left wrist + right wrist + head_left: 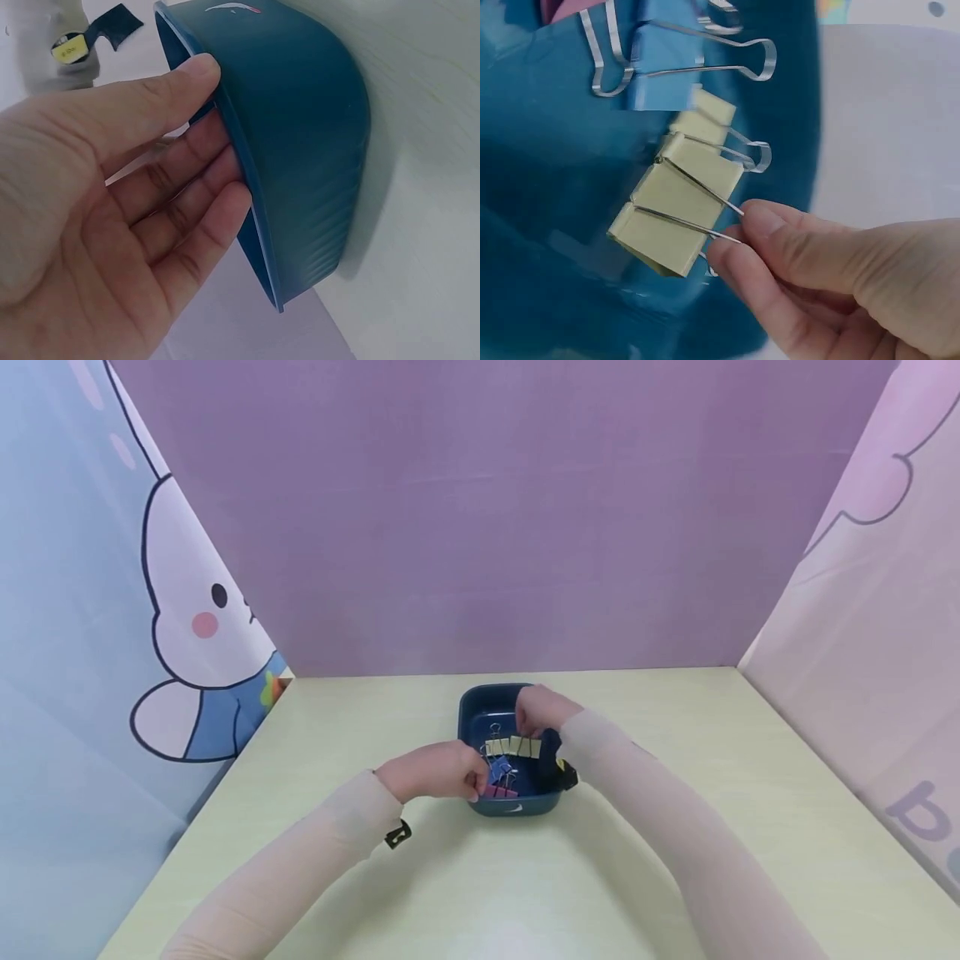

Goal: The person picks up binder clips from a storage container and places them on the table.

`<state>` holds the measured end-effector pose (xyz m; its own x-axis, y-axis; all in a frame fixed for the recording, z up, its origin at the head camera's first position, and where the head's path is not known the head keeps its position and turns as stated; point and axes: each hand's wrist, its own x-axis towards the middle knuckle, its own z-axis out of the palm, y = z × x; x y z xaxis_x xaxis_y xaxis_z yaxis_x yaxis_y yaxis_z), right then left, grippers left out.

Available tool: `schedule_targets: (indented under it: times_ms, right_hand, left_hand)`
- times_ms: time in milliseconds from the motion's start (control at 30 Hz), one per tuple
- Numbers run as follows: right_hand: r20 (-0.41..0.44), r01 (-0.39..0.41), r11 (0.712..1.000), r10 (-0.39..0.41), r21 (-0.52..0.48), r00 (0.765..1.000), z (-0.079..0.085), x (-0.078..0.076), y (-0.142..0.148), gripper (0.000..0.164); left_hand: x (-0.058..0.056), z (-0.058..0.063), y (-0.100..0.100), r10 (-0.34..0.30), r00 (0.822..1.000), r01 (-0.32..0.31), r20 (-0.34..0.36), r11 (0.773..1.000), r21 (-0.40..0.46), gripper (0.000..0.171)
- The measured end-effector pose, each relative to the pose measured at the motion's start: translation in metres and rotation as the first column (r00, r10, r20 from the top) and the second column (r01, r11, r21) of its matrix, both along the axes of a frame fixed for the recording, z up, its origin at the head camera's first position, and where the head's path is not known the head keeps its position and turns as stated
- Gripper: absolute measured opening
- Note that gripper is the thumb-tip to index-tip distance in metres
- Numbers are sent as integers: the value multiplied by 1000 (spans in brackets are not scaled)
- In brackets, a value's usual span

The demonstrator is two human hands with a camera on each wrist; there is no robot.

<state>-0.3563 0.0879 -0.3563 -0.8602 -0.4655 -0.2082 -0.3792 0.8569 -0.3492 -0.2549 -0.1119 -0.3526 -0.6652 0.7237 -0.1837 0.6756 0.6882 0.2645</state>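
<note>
A dark blue plastic tub (516,807) with a white swoosh on its front stands on the table. My left hand (442,771) grips its near-left rim; in the left wrist view the thumb lies on the rim and the fingers reach inside the edge. Over the tub's right side, my right hand (543,708) pinches the wire handle of a pale yellow binder clip (679,202) between thumb and finger. A second yellow binder clip (709,120) lies right beside it. Closer to the front of the tub are a blue binder clip (498,769) and a pink binder clip (501,792).
The pale table (360,718) extends around the tub. Behind it rises a purple backdrop (510,527), with a cartoon-printed cloth (67,610) on the left and a pale printed cloth (877,652) on the right. Both wrists wear black straps.
</note>
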Motion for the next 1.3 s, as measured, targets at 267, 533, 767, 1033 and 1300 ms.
schedule_targets:
  times_ms: [267, 533, 767, 1033, 1300]
  right_hand:
    - [-73, -11, 973, -5, -229, 997, 70, 14, 44, 13]
    - [-158, 60, 973, -97, -224, 983, 105, 9, 100, 15]
    - [-89, 124, 976, -141, -181, 986, 78, 2, 125, 12]
    - [61, 150, 979, -143, -138, 988, 16, -10, 138, 11]
    - [104, 163, 978, -150, -127, 983, -16, -17, 141, 11]
  left_hand:
    - [0, 5, 0, 15, 1000, -15, 4, 1000, -9, 6]
    - [0, 9, 0, 45, 999, -44, 9, 999, -20, 6]
    - [0, 6, 1, 45, 999, -45, 2, 999, -26, 5]
    - [1, 4, 3, 37, 999, -37, -5, 999, -18, 8]
    - [3, 3, 3, 43, 999, -42, 15, 999, -20, 5]
